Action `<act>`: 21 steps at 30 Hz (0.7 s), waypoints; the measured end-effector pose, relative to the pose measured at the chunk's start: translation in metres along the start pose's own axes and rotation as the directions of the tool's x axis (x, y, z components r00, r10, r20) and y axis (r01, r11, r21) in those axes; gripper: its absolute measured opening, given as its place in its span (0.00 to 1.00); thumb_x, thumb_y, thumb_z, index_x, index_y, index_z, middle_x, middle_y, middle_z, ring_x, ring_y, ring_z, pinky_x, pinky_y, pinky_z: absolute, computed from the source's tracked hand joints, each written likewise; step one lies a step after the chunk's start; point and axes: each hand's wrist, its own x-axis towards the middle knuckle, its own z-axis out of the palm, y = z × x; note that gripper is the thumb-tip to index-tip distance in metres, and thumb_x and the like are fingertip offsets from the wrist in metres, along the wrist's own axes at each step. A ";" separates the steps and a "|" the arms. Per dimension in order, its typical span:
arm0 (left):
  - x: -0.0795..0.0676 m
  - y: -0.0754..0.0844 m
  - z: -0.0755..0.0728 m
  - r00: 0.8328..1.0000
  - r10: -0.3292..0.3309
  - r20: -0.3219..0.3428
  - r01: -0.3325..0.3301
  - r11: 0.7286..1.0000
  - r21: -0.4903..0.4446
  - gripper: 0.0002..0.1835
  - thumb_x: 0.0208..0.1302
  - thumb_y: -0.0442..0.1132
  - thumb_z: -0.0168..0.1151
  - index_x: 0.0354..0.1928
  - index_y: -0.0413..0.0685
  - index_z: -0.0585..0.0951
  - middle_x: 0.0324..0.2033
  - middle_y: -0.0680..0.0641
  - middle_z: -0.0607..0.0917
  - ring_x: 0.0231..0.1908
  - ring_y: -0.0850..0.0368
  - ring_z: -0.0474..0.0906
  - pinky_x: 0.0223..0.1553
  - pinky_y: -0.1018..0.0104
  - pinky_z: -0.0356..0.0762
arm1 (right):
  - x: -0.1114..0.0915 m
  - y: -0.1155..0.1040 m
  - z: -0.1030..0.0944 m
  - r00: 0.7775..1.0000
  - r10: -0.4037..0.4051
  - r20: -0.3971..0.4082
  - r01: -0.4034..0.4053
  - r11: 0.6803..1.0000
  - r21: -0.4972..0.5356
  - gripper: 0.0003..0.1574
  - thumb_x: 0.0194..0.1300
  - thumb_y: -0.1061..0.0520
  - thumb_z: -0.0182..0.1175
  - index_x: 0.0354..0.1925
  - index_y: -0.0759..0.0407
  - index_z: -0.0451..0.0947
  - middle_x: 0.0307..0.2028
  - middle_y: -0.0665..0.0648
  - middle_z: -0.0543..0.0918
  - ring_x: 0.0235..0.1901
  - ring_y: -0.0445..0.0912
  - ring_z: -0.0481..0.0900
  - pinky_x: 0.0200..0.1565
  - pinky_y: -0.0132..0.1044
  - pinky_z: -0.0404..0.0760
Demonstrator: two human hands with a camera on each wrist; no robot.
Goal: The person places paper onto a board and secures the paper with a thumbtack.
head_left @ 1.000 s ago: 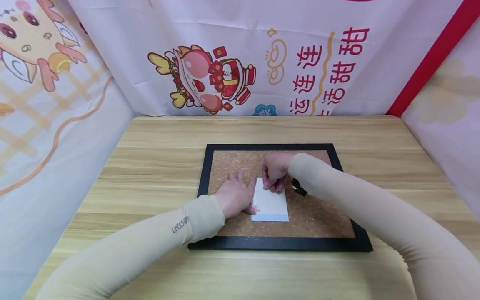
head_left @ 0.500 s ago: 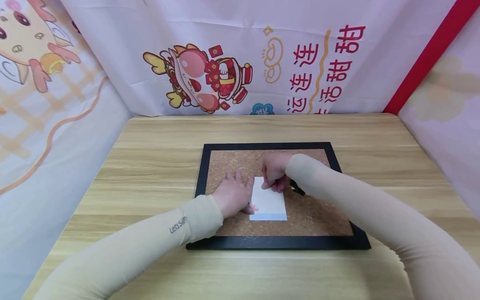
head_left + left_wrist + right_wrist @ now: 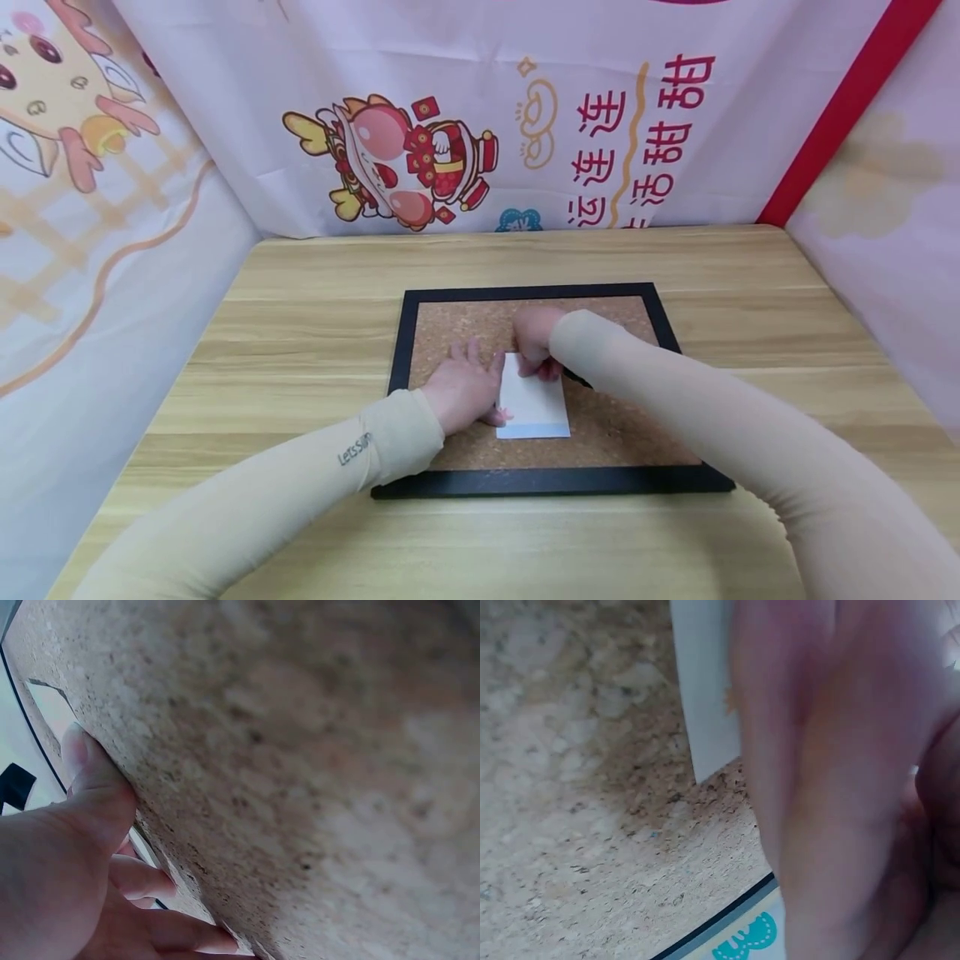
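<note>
A white card [image 3: 531, 400] with a pale blue lower band and a small pink print lies on a cork board [image 3: 480, 450]. My left hand [image 3: 465, 387] rests spread on the cork at the card's left side, its thumb at the lower left corner. The left wrist view shows the thumb [image 3: 94, 776] against a corner of the card. My right hand [image 3: 536, 337] is bent down over the card's upper part, thumb and fingers curled together in a pinch. Whatever sits between those fingertips is hidden. In the right wrist view the fingers [image 3: 832, 780] are blurred beside the card's edge.
The board's black frame [image 3: 555, 482] lies flat on a wood-grain table [image 3: 315, 333]. Printed cloth [image 3: 495, 100] hangs behind the table and on both sides. A dark object [image 3: 576, 379], partly hidden, shows under the right wrist.
My right hand has turned and bent further over the card's top, and its thumb is less visible. My left hand holds its place. The whole view has shifted slightly.
</note>
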 end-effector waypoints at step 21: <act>0.020 -0.018 0.003 1.000 0.021 0.005 -0.020 0.981 -0.192 0.52 0.61 0.66 0.60 0.79 0.49 0.52 0.74 0.29 0.48 0.71 0.26 0.45 0.65 0.44 0.61 | -0.032 0.054 0.015 0.818 -0.470 -0.332 0.439 0.882 -0.169 0.07 0.67 0.58 0.66 0.42 0.52 0.88 0.32 0.45 0.86 0.29 0.38 0.80 0.36 0.33 0.81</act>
